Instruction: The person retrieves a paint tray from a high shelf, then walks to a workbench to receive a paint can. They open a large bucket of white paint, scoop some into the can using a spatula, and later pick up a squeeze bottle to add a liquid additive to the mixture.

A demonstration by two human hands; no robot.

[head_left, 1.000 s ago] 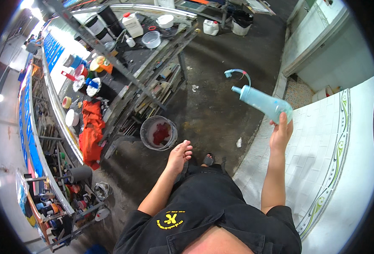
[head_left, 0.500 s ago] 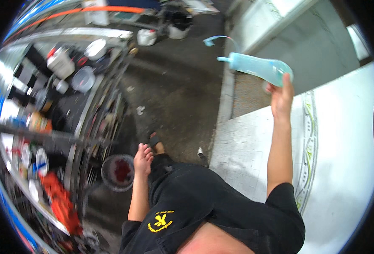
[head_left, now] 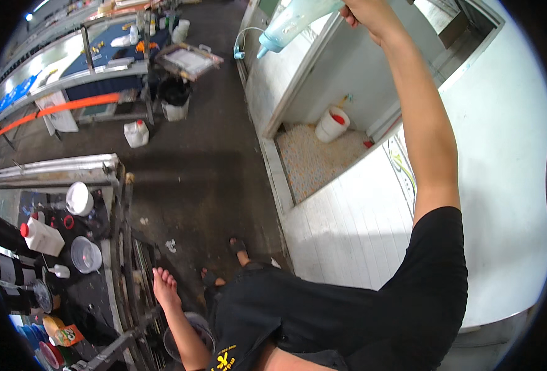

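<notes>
A translucent pale-blue squeeze bottle (head_left: 293, 26) is in my raised right hand (head_left: 367, 17) at the top of the head view. Its nozzle tilts down to the left, and a small cap dangles on a thin strap beside it. The end of the bottle in my grip is partly cut off by the picture's edge. My left hand (head_left: 166, 289) hangs low at my left side, near the bench edge. Its fingers are loosely bent, with nothing in them.
On the left bench stand a white jug with a red cap (head_left: 43, 237), a clear tub (head_left: 86, 254) and several dark containers. A bucket (head_left: 190, 337) sits partly behind my left forearm. Through a doorway on the right is a white bucket (head_left: 332, 124); a white jug (head_left: 136, 133) stands farther ahead.
My right hand has carried the squeeze bottle up and to the left, and the nozzle now tips downward. The view has turned, showing more room ahead and the doorway. My left hand still hangs low.
</notes>
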